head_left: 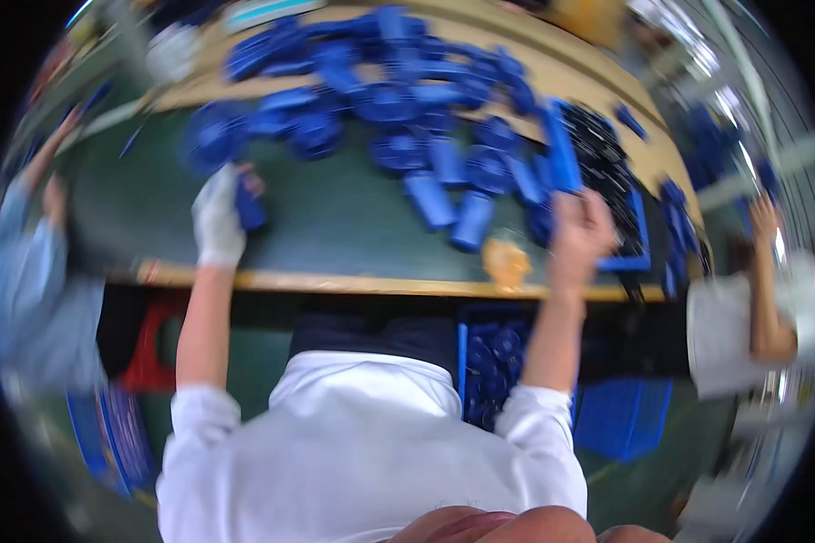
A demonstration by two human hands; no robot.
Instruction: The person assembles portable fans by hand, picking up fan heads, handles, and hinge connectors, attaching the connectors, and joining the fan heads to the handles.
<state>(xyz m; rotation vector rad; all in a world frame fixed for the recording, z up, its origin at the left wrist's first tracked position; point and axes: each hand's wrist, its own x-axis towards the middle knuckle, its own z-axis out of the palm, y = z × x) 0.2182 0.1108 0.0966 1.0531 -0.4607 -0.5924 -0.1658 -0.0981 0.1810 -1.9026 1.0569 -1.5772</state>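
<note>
My left hand (219,217), in a white glove, is closed around a blue handheld fan (215,136) above the green table mat. Its round head points away from me, and the end of its handle shows beside my palm. My bare right hand (581,231) is over the near left edge of a blue tray (561,149) full of small black parts (598,145). Its fingers are curled together and blurred; anything between them is too small to make out. Many similar blue fans (394,145) lie heaped across the table beyond and between my hands.
A small orange-yellow thing (507,262) lies by the table's front edge (362,282). Below it stands a blue crate (493,362) of dark blue parts. A red stool (151,348) is at left. Co-workers sit on both sides, in a light blue sleeve (27,226) and a white top (724,317).
</note>
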